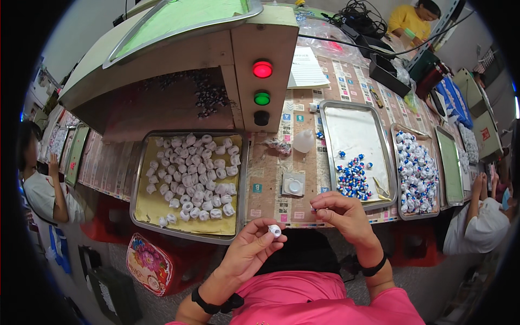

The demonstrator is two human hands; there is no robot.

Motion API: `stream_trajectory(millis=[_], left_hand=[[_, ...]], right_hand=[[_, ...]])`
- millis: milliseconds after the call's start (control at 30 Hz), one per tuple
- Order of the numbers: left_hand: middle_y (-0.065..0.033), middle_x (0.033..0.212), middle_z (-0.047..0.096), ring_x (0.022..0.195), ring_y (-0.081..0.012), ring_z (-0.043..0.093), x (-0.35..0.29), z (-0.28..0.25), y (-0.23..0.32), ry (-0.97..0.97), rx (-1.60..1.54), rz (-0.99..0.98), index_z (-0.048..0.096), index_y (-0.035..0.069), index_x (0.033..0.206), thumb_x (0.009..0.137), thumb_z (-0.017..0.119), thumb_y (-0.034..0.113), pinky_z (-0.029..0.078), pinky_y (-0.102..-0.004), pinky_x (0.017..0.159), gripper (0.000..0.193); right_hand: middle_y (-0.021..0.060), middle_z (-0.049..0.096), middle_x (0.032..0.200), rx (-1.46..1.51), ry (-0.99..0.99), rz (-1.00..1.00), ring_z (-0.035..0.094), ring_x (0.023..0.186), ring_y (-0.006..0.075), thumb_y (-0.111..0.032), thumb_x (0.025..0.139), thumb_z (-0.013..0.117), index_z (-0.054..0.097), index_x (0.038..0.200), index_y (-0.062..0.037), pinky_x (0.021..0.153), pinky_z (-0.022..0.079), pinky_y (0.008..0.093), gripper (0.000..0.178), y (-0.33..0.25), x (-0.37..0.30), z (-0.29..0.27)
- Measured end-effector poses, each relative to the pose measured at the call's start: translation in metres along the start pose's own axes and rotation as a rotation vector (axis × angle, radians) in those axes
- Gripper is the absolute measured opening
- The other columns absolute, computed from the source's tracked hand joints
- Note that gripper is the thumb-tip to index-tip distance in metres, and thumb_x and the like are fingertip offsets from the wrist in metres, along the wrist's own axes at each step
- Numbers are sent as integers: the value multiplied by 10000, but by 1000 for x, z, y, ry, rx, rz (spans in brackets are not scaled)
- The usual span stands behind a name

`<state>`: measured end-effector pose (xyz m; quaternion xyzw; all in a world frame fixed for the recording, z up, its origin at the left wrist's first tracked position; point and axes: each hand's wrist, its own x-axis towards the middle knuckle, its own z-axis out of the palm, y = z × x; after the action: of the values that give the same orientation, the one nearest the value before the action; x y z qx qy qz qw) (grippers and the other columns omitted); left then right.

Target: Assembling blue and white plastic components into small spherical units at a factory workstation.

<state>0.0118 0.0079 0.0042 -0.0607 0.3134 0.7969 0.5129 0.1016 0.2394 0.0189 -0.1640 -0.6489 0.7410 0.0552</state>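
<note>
My left hand [246, 246] is closed around a small white hollow plastic piece [275, 231], its round opening facing up. To its right, my right hand [346, 219] hovers over the table's front edge with thumb and fingers pinched; a tiny dark speck shows at the tips, too small to name. Between and beyond the hands lies a small square block with a round white dish [293, 185]. On the left, a metal tray [241, 184] lined with yellow holds many similar white pieces [189, 179]. A tray [355, 116] on the right contains small blue-and-white parts [355, 176] and tweezers [381, 187].
A box-shaped machine [162, 65] with red and green lights stands behind the left tray. A white squeeze bottle [304, 141] and a paper pad [307, 69] are on the table. Another tray [398, 162] of blue-and-white pieces lies farther right. Other people sit at both sides and the back.
</note>
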Motion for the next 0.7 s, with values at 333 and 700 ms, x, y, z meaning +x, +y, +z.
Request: stream_trajectory(millis=[333,700], left_hand=[[-94,1068,606,921,-164,639,-4,-10,1,-8,10,1,559,40,1138,910,585,47,553,-267,802,230],[-94,1083,607,935,-166,636,-11,-15,3,-26,-21,-17,545,41,1185,920,567,40,545,-266,814,266]], right_hand=[[46,650,1001,-216,40,-84,615,885,107,-12,825,684,666,1035,-8,772,505,232,211,2,20,13],[56,655,888,-493,145,-214,635,814,141,22,785,683,698,962,-30,725,506,253,185,7,35,18]])
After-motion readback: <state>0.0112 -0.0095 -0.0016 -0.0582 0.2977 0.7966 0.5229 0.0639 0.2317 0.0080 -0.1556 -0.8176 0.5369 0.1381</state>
